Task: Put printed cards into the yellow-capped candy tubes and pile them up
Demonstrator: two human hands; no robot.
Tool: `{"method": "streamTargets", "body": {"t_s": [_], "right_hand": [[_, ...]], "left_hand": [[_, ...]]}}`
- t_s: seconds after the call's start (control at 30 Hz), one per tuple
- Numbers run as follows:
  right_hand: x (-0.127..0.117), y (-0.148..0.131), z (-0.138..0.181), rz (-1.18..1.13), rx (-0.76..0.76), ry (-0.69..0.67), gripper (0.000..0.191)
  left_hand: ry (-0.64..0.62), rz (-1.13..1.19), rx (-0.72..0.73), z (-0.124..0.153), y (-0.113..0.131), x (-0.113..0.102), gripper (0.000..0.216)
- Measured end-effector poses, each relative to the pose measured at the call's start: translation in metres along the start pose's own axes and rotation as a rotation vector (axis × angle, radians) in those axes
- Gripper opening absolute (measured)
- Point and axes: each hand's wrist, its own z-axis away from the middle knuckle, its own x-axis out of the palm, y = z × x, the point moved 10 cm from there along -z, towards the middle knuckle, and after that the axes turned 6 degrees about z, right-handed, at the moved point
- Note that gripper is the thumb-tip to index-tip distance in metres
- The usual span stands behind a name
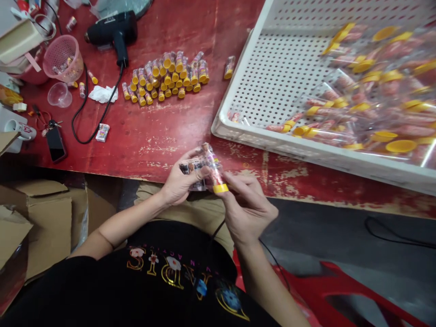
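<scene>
Holding a yellow-capped tube (214,169) in right hand (247,206), left hand (180,179) pinching its wrapper (191,167), crate (269,136) nearby

Person: black T-shirt (160,281) with gold lettering and floral print across chest; khaki trousers (190,213) below shirt; forearms bare.

Bright even light, blurred right edge

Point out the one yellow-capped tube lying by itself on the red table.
The lone tube, lying right of the big cluster, close to the white crate's edge; the others lie bunched together.
</scene>
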Motion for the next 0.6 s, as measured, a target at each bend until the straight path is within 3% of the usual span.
{"method": "streamTargets", "body": {"t_s": [0.07,0.2,0.37,0.6], "right_hand": [[0.003,0.001,0.000,0.019,-0.017,0.011,0.047],[0.019,0.006,-0.003,0.053,0.017,-0.175,0.049],[-0.004,-0.006,-0.013,0.190,-0.024,0.053,0.028],[-0.005,-0.019,-0.013,0.222,-0.093,0.138,0.024]], "left_hand": [[0.001,0.003,0.011,-0.001,-0.001,-0.001,0.068],[-0.005,-0.027,0.028,0.000,0.003,-0.001,0.057],[-0.067,-0.169,-0.015,0.007,0.000,0.007,0.065],[-0.033,-0.162,0.003,0.010,0.003,0.007,0.059]]}}
